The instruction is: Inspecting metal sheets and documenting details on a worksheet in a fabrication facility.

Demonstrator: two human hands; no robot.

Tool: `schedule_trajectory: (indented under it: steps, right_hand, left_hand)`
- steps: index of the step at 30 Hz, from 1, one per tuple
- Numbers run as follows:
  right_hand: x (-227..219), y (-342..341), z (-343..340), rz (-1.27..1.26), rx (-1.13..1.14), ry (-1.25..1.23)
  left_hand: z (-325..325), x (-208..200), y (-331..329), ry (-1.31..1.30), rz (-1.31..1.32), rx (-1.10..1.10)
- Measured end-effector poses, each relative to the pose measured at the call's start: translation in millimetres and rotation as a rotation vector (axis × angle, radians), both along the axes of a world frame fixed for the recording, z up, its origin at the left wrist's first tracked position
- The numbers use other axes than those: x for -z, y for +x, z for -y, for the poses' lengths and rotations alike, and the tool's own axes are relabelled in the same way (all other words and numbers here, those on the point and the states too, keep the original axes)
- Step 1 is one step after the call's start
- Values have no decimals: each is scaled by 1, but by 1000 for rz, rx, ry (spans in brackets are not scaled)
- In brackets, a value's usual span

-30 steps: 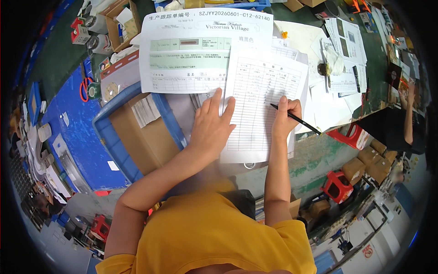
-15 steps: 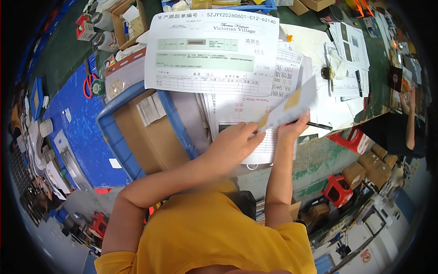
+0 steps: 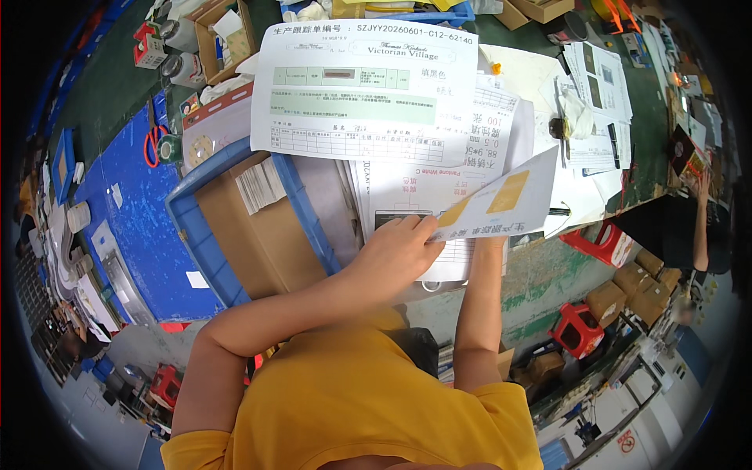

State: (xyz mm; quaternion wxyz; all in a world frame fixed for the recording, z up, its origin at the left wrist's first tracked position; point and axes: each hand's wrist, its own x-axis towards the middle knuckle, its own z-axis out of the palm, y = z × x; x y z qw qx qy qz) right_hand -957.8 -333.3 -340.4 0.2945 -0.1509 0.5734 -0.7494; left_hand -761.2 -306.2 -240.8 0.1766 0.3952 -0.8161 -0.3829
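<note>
My left hand (image 3: pixel 401 249) pinches the left edge of a white sheet (image 3: pixel 521 196) with yellow blocks on it, which stands tilted up off the papers. Behind that sheet my right hand (image 3: pixel 490 244) is mostly hidden; little more than its wrist shows below the lower edge. The end of a black pen (image 3: pixel 559 211) juts out past the sheet's right side, in line with that hand's hidden fingers. Under both hands lies a stack of printed papers (image 3: pixel 392 184). A large printed form (image 3: pixel 345 117) with green bands covers the far part of the stack.
Left of the papers is a blue tray (image 3: pixel 182 213) with cardboard and a bundle of white slips (image 3: pixel 261 186) in it. Red-handled scissors (image 3: pixel 157 141) and green tape (image 3: pixel 168 149) lie beyond. More papers (image 3: pixel 599 86) spread right. Another person's hand (image 3: pixel 699 186) is at the far right.
The sheet with yellow blocks has opened out and swung right and down, now covering my right hand. My left hand has shifted slightly left. The pen's end has moved a little.
</note>
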Motion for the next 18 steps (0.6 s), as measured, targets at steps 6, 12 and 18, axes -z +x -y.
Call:
schedule_trajectory:
  steps: [6, 12, 18]
  right_hand:
    - [-1, 2, -4, 4, -44, -8]
    - [-2, 2, -13, 15, -89, -9]
    - [4, -4, -4, 17, -120, -9]
  left_hand:
    - [-2, 0, 0, -67, 64, 123]
    - [-4, 3, 1, -141, 111, 172]
    - [-3, 5, -1, -63, 157, 141]
